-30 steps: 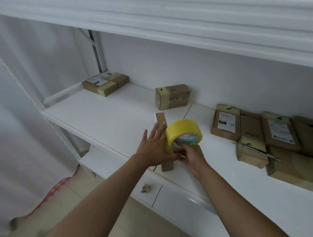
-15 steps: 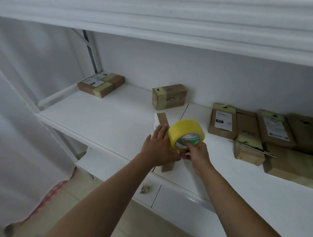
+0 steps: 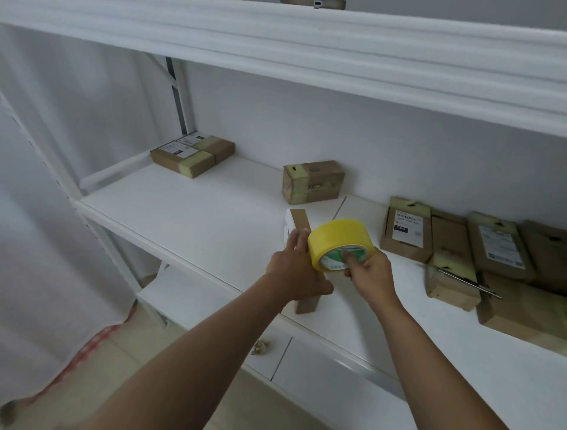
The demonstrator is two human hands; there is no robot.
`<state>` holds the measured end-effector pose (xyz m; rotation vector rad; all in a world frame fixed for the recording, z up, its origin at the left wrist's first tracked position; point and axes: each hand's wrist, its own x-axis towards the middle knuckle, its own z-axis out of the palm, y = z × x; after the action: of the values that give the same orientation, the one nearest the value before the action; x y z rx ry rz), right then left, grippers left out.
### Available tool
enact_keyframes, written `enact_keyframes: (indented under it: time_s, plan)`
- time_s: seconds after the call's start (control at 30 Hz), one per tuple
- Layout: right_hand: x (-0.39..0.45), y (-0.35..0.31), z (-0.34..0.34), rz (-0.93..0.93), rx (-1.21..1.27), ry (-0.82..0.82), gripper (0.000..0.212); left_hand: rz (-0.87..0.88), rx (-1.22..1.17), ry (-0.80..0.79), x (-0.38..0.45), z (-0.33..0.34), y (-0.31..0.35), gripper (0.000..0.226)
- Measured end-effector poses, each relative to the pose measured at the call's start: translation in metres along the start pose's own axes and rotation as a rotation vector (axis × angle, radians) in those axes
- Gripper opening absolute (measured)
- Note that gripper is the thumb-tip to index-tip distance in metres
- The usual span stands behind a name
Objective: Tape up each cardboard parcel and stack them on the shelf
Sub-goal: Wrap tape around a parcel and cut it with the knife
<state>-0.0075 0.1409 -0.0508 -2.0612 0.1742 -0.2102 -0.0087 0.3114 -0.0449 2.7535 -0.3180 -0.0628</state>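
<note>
Hands meet at the front edge of the shelf [image 3: 196, 221], much as half a second ago; the roll [image 3: 340, 244] has stayed at the same spot against the parcel [image 3: 302, 233], and the only clear change is that the view has tipped up slightly, bringing a dark object [image 3: 313, 3] at the top edge into sight, cut off and not identifiable.

The left hand [image 3: 291, 271] lies flat against the upright parcel's left face, fingers straight and close together, thumb reaching toward its front edge. The right hand [image 3: 369, 273] grips the yellow roll, one finger hooked into the green-printed core, the others curled behind it; the roll stands just right of the left fingertips, touching the parcel's edge. Whether tape is drawn out cannot be told, since the roll and hands cover that stretch. The parcel shows only its brown top strip, a sliver of white label and its lower end below the left wrist.

To the right, several flat parcels [image 3: 405, 230] lie side by side near the wall, the outermost cut by the frame. A thin metal tool [image 3: 463, 280] lies across one of them, its near end blurred. Farther back, a small box [image 3: 313, 182] stands near the wall. In the far left corner, a pair of labelled boxes [image 3: 191, 155] sits side by side, touching.
</note>
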Motion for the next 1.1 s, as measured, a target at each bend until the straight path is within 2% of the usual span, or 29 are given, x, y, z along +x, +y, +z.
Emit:
enact_keyframes:
  time_s: [0.1,0.2,0.27,0.33,0.47,0.6,0.7,1.1]
  plan:
    - [0.003,0.002,-0.006,-0.065,-0.165,0.019,0.016,0.001,-0.002,0.012,-0.001,-0.001,0.002,0.109]
    - [0.002,0.001,-0.009,-0.075,-0.159,0.029,0.014,-0.033,-0.041,0.012,0.003,0.004,0.003,0.108]
    - [-0.003,-0.001,-0.006,-0.007,0.013,0.017,0.008,-0.052,-0.035,-0.002,0.006,0.008,0.003,0.105]
    - [-0.007,0.001,-0.001,0.161,0.303,-0.011,0.008,-0.039,0.017,-0.024,0.007,0.012,0.003,0.093]
    - [-0.017,-0.002,0.011,0.409,0.802,-0.138,0.020,0.032,0.123,0.008,0.004,0.017,0.002,0.096]
    - [-0.024,-0.005,0.023,0.554,1.016,-0.309,0.027,0.048,0.150,-0.009,0.002,0.014,-0.006,0.102]
    - [-0.025,0.006,0.027,0.595,0.950,-0.337,0.035,0.036,0.096,0.017,-0.005,0.012,-0.014,0.100]
    - [-0.014,0.001,0.034,0.389,0.733,-0.250,0.013,0.000,0.012,0.027,-0.018,0.002,-0.022,0.093]
